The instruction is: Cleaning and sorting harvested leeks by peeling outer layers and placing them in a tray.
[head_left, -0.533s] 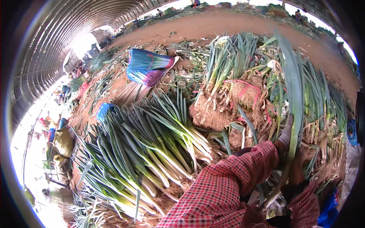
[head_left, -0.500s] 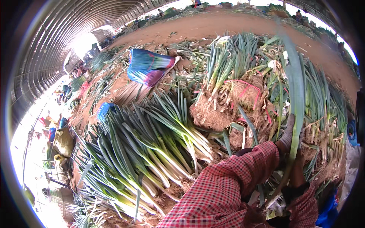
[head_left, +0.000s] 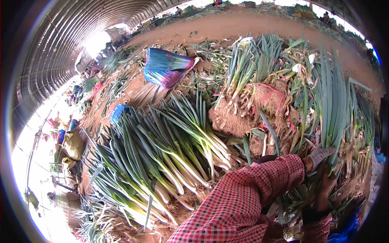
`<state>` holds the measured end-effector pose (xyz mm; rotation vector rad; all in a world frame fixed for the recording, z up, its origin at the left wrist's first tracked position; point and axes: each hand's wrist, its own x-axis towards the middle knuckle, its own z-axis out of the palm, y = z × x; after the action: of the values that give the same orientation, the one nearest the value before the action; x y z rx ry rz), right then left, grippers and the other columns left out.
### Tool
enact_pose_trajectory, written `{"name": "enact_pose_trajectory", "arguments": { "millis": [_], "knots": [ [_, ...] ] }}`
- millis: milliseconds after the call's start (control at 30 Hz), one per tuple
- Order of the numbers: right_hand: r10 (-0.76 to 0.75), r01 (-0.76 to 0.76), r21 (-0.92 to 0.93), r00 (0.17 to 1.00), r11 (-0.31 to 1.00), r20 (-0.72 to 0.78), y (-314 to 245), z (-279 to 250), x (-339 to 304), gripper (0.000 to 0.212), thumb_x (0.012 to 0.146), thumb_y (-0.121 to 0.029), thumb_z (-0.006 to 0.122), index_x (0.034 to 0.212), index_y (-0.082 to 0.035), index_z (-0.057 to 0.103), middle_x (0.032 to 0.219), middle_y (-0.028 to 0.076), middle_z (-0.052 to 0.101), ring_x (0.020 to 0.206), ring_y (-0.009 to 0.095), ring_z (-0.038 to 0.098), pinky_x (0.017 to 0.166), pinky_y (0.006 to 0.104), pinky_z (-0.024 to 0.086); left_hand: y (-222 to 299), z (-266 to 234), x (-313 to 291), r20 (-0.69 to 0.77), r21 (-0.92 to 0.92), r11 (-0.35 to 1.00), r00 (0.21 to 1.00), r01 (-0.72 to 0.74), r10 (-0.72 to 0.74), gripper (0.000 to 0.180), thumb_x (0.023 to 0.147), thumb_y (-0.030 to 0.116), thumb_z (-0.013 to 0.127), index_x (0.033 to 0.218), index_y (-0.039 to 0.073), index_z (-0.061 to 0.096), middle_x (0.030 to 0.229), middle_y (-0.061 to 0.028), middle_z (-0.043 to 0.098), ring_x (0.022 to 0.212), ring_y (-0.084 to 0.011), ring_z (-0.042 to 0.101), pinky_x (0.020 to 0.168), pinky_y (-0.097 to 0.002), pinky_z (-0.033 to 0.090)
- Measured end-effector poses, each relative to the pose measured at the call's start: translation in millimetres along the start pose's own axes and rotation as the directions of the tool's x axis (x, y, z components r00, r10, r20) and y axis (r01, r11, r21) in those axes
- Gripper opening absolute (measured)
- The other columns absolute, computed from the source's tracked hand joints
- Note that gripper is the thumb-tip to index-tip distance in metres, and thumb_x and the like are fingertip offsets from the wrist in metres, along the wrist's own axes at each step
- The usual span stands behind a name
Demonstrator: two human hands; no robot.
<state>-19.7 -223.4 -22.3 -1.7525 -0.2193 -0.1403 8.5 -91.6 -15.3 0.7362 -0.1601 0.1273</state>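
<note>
My left hand [head_left: 321, 155], in a pale grey glove, is closed round the lower leaves of a leek [head_left: 333, 107] at the right. The leek's long green leaves fan upward from the glove. Just below it is my right hand [head_left: 325, 184], dim and blurred beside the leek's lower end; its fingers cannot be made out. The leek's root end is hidden by my hands and sleeves. Both arms wear red checked sleeves. Beyond my left hand lie tied leek bundles [head_left: 243, 101] with brown roots and pink-red ties.
Leeks with white stems [head_left: 162, 158] lie in a row at the left. Behind them sits a blue-wrapped bundle [head_left: 164, 67]. More rooted leeks [head_left: 358, 146] stand along the right. Loose leaf scraps litter the brown ground [head_left: 251, 23]. Yellow sacks [head_left: 73, 145] rest at the far left.
The broad single leaf that rose tall before my hands is no longer upright there. The leek's fan of leaves and my gloved left hand now show plainly. The view has shifted slightly.
</note>
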Motion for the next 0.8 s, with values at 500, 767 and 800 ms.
{"name": "enact_pose_trajectory", "arguments": {
  "millis": [500,767,800],
  "knots": [
    [0.335,-0.355,0.755,0.923,0.551,0.19,-34.6,30.2,-20.5,0.019,0.088,-0.024,0.051,0.09,-0.005,0.052,0.078,0.002,0.051,0.072,0.012,0.051,0.059,0.0229,0.04,102.3,10.0,-28.2,-0.019,-0.217,0.974,0.997,0.072,-0.078,0.045,0.078,0.052,0.059,0.093,0.01,0.055,0.078,-0.0022,0.059,0.062,-0.0118,0.057,0.056,-0.0277,0.05],
    [-0.119,0.074,0.143,0.935,0.987,0.334,-12.7,-29.8,-52.8,0.01,0.087,-0.013,0.048,0.092,-0.005,0.046,0.081,0.004,0.044,0.074,0.013,0.044,0.062,0.0221,0.036,152.7,-43.2,-11.2,-0.416,-0.057,0.982,0.898,-0.182,0.142,0.035,0.078,0.038,0.066,0.092,0.009,0.052,0.069,-0.0041,0.056,0.051,-0.012,0.053,0.04,-0.0235,0.043],
    [-0.087,0.075,0.048,0.937,0.996,0.338,-8.2,-37.6,-60.1,0.012,0.086,-0.013,0.048,0.094,-0.004,0.047,0.083,0.006,0.045,0.076,0.013,0.045,0.064,0.0229,0.037,159.7,-55.0,-10.8,-0.464,0.009,0.977,0.864,-0.213,0.192,0.035,0.078,0.038,0.066,0.092,0.009,0.052,0.069,-0.0042,0.056,0.05,-0.012,0.053,0.04,-0.0235,0.043]
  ]
}}
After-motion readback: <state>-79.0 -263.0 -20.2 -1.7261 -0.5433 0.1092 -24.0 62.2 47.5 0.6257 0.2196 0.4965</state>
